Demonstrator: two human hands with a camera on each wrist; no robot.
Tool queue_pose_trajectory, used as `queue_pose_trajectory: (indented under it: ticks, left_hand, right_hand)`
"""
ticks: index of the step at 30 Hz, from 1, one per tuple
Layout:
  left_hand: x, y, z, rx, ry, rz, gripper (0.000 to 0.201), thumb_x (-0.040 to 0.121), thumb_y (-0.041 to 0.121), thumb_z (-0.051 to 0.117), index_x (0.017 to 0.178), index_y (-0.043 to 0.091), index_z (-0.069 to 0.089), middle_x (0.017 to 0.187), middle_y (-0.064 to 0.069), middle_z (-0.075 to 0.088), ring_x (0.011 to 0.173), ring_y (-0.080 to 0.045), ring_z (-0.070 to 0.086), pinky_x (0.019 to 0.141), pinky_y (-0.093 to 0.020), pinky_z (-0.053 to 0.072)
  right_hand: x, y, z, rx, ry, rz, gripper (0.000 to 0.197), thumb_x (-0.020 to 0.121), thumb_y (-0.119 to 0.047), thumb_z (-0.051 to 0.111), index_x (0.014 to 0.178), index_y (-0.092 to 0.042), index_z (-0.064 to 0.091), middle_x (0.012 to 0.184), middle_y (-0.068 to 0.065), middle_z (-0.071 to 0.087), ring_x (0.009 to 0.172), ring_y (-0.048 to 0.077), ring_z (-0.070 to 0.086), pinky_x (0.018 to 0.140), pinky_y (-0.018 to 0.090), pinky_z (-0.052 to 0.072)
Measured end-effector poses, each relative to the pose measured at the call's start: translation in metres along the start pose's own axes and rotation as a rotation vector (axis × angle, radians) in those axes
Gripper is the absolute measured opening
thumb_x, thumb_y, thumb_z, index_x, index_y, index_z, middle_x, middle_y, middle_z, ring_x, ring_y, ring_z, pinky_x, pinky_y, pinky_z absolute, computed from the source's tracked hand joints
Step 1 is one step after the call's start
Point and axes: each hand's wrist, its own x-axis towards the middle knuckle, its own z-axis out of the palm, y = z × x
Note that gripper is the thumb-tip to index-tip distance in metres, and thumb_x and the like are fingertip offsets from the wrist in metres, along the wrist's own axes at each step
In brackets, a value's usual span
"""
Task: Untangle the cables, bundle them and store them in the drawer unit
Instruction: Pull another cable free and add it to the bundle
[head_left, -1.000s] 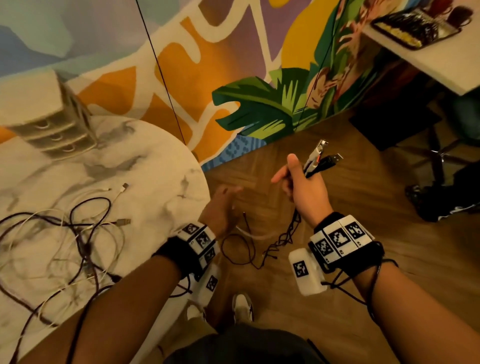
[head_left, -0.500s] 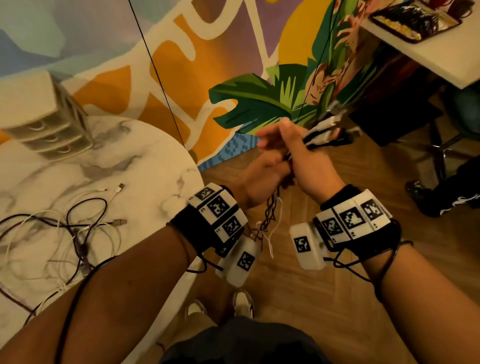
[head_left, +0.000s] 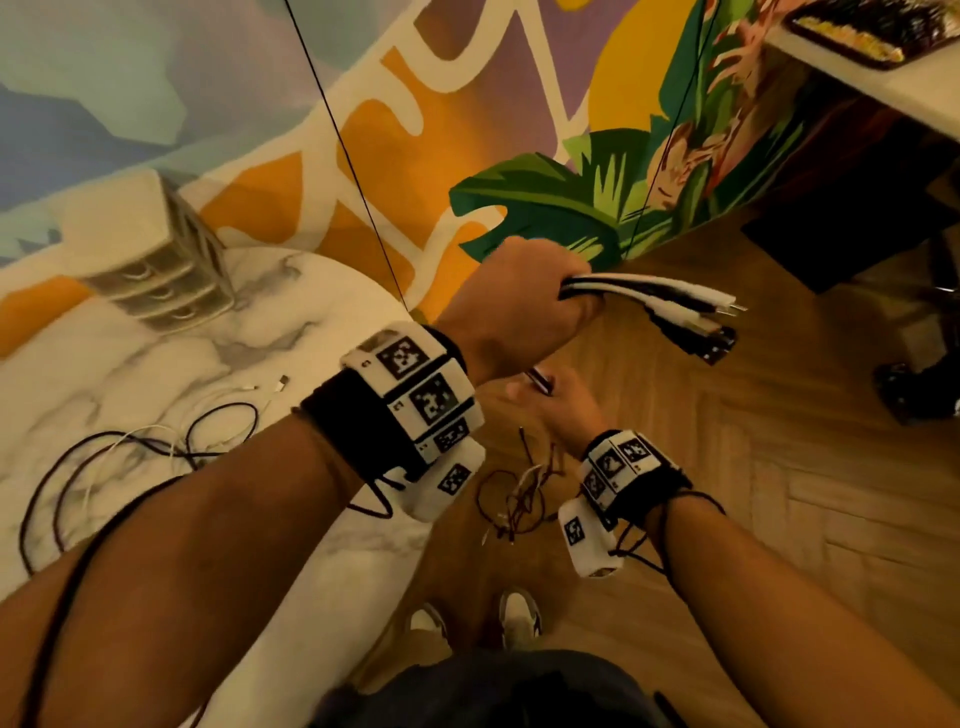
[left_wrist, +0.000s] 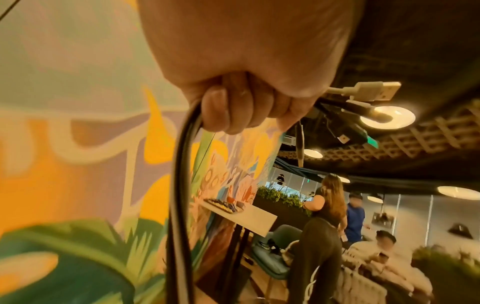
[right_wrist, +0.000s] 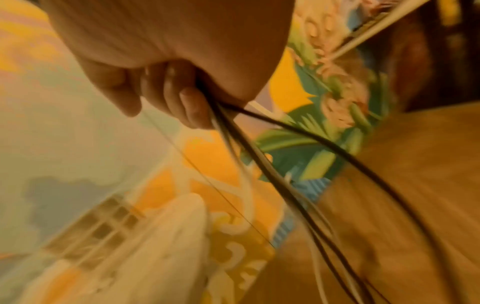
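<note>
beside the marble table (head_left: 156, 364) the left hand (head_left: 519, 306) was fisted round the cable bundle (head_left: 649, 296) near its plugs — the right hand (head_left: 558, 410) pinched the strands lower. dangling loops (head_left: 514, 499) looked likely to re-knot if tugged.

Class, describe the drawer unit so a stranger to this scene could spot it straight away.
Find the round marble table beside the painted wall. The drawer unit stands at its far edge, against the mural. It is the only boxy thing there, pale, with stacked drawer fronts, while loose cables sprawl nearer the person.
</note>
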Motion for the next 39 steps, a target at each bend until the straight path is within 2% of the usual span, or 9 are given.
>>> queue_pose_trajectory:
  ticks: [4, 13, 18, 22, 25, 27, 29, 32, 39]
  left_hand:
    - [0.006, 0.0, -0.036, 0.337, 0.057, 0.126, 0.028, 0.092, 0.03, 0.049, 0.065, 0.025, 0.051, 0.052, 0.013, 0.031, 0.047, -0.004, 0.029, 0.047, -0.019, 0.016]
    - [0.011, -0.02, -0.056, 0.562, 0.355, 0.264, 0.035, 0.093, 0.04, 0.038, 0.062, 0.025, 0.044, 0.047, 0.015, 0.02, 0.036, -0.006, 0.017, 0.045, -0.015, 0.011]
    - [-0.013, -0.045, 0.01, 0.403, 0.026, 0.018, 0.059, 0.08, 0.051, 0.015, 0.068, 0.014, 0.06, 0.059, -0.001, 0.054, 0.053, -0.023, 0.049, 0.052, -0.028, 0.03]
    - [-0.015, -0.062, 0.05, 0.169, -0.115, -0.205, 0.038, 0.095, 0.039, 0.038, 0.092, 0.013, 0.065, 0.075, -0.004, 0.064, 0.072, -0.023, 0.059, 0.063, -0.033, 0.045]
    - [-0.006, -0.058, 0.062, -0.001, -0.225, -0.324, 0.028, 0.09, 0.035, 0.054, 0.07, 0.015, 0.055, 0.064, 0.002, 0.049, 0.065, -0.021, 0.052, 0.053, -0.03, 0.037]
    - [0.0, -0.054, 0.066, -0.017, -0.221, -0.367, 0.037, 0.085, 0.028, 0.059, 0.057, 0.016, 0.039, 0.058, 0.0, 0.04, 0.056, -0.018, 0.042, 0.047, -0.028, 0.026]
    - [0.004, -0.047, 0.063, -0.013, -0.185, -0.344, 0.036, 0.084, 0.019, 0.058, 0.055, 0.015, 0.037, 0.057, -0.001, 0.039, 0.053, -0.016, 0.038, 0.048, -0.028, 0.026]
    - [0.011, -0.039, 0.045, -0.029, -0.009, -0.26, 0.018, 0.088, 0.016, 0.055, 0.071, 0.01, 0.055, 0.069, -0.005, 0.058, 0.063, -0.02, 0.053, 0.055, -0.034, 0.042]
    - [0.016, -0.038, 0.01, 0.006, 0.186, -0.101, 0.011, 0.09, 0.015, 0.056, 0.078, 0.016, 0.055, 0.073, 0.001, 0.057, 0.067, -0.018, 0.054, 0.052, -0.02, 0.035]
  right_hand:
    - [0.006, 0.046, 0.005, -0.063, 0.082, 0.202, 0.047, 0.09, -0.031, 0.059, 0.054, -0.019, 0.031, 0.05, -0.002, 0.03, 0.046, 0.016, 0.03, 0.051, 0.028, 0.026]
    - [0.004, 0.072, 0.001, -0.163, 0.085, 0.516, 0.045, 0.094, -0.043, 0.048, 0.067, -0.007, 0.051, 0.057, 0.008, 0.048, 0.049, 0.021, 0.043, 0.048, 0.03, 0.031]
    - [0.009, 0.027, -0.001, 0.149, 0.24, 0.37, 0.039, 0.095, -0.026, 0.048, 0.057, -0.018, 0.045, 0.052, -0.001, 0.042, 0.046, 0.017, 0.037, 0.045, 0.025, 0.03]
    - [-0.004, -0.001, -0.006, 0.25, 0.242, 0.213, 0.037, 0.095, -0.017, 0.043, 0.059, -0.021, 0.046, 0.05, -0.003, 0.043, 0.049, 0.017, 0.034, 0.051, 0.03, 0.025]
    - [-0.014, -0.018, -0.008, 0.146, 0.189, 0.114, 0.024, 0.099, -0.018, 0.04, 0.1, -0.01, 0.063, 0.089, 0.009, 0.059, 0.076, 0.018, 0.048, 0.064, 0.019, 0.034]
    - [-0.014, -0.026, -0.009, 0.226, 0.15, 0.041, 0.02, 0.097, -0.012, 0.042, 0.113, -0.013, 0.055, 0.092, -0.004, 0.058, 0.079, 0.015, 0.055, 0.068, 0.019, 0.036]
    - [-0.012, -0.023, -0.009, 0.223, 0.103, -0.054, 0.02, 0.095, -0.009, 0.046, 0.084, -0.024, 0.053, 0.06, -0.018, 0.051, 0.051, 0.0, 0.043, 0.053, 0.019, 0.032]
    - [-0.014, 0.011, -0.008, 0.093, 0.091, 0.067, 0.045, 0.093, -0.019, 0.054, 0.052, -0.02, 0.035, 0.043, -0.01, 0.033, 0.037, 0.005, 0.027, 0.047, 0.024, 0.029]
    - [-0.013, 0.074, -0.012, 0.019, 0.162, 0.433, 0.039, 0.092, -0.03, 0.054, 0.057, -0.013, 0.047, 0.046, 0.001, 0.046, 0.044, 0.019, 0.042, 0.055, 0.033, 0.038]
